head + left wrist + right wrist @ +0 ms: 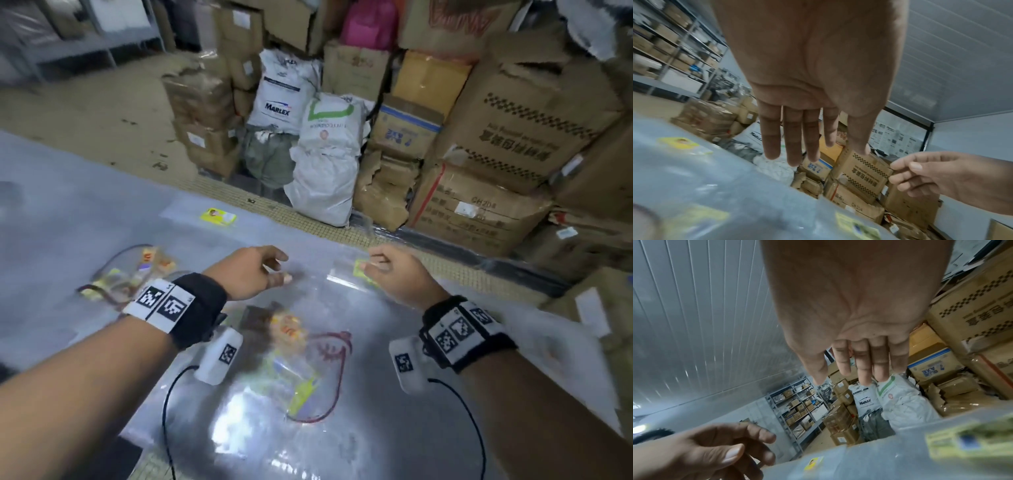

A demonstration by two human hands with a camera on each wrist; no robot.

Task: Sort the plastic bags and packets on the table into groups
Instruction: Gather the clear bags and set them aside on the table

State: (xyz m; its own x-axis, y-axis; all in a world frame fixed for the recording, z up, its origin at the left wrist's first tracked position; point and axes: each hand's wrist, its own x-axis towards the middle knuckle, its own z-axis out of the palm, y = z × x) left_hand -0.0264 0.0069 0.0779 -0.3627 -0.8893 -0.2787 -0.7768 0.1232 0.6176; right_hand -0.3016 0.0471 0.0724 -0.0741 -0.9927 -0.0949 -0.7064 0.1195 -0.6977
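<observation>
Both hands over table (68, 192), mid-sort. Left hand (255, 270) fingers relaxed, holds nothing. Right hand (399, 270) fingers curled; hold on clear packet (346, 272) beneath: can't tell. Packet prob. light, floppy, slick; pinch at edge.

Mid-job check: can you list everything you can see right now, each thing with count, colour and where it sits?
table: one, grey, shiny film cover, fills the near view.
yellow packet: one, far side of table, lying alone in a clear sleeve.
left pile of packets: one blurred heap, yellow and orange in clear plastic, left of the left wrist.
big clear bag: one, red-edged, yellow and orange packets inside, between the forearms.
clear packet with yellow label: one, at the right hand's fingers; grip cannot be told.
cardboard boxes: many, brown, stacked beyond the table.
white sacks: two, on the floor among boxes.
shelving: grey, holds boxes, far back.
left hand: empty, fingers relaxed.
right hand: over the table's far edge.
</observation>
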